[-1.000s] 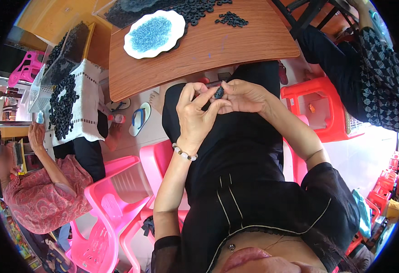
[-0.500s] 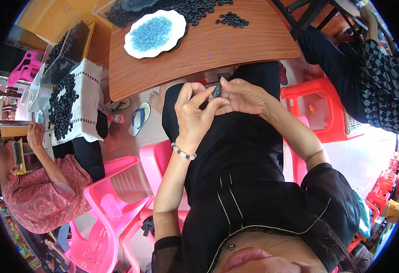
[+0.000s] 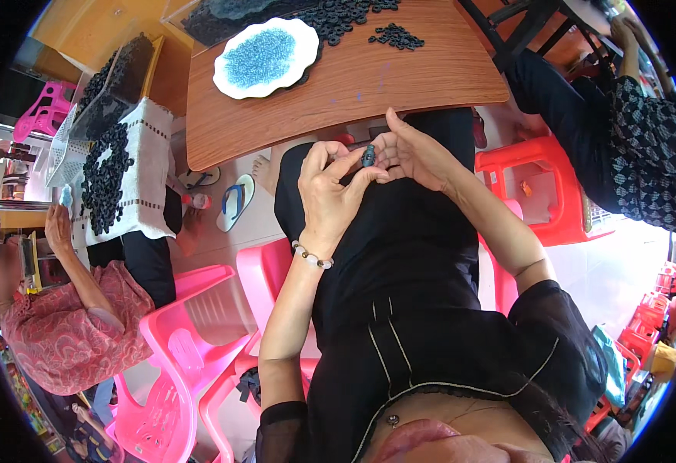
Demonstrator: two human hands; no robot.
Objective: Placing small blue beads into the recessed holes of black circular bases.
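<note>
My left hand (image 3: 329, 185) pinches a small dark oval piece with bluish spots (image 3: 369, 156) between thumb and fingertips, above my lap. Close against its right side is my right hand (image 3: 417, 160), its thumb lifted away and its fingers loosely curled apart, palm toward the piece. Whether a right fingertip touches the piece I cannot make out. Beyond both hands, on the brown wooden table (image 3: 446, 77), a white scalloped plate (image 3: 307, 55) carries many tiny clear-blue bits. Small black ring-like pieces (image 3: 397, 36) lie in a little heap to its right, with a larger spread behind.
At the left, a person in a red patterned top (image 3: 83, 324) holds a pale blue object beside a cloth-covered table (image 3: 149, 154) strewn with black pieces. Pink chairs (image 3: 176, 386) stand at my left, a red stool (image 3: 531, 185) at my right. Another person's dark-trousered leg (image 3: 554, 100) is beyond it.
My right hand has opened away from the small dark piece, its thumb lifting up and off. My left hand keeps its pinch on the piece, nearly in the same place.
</note>
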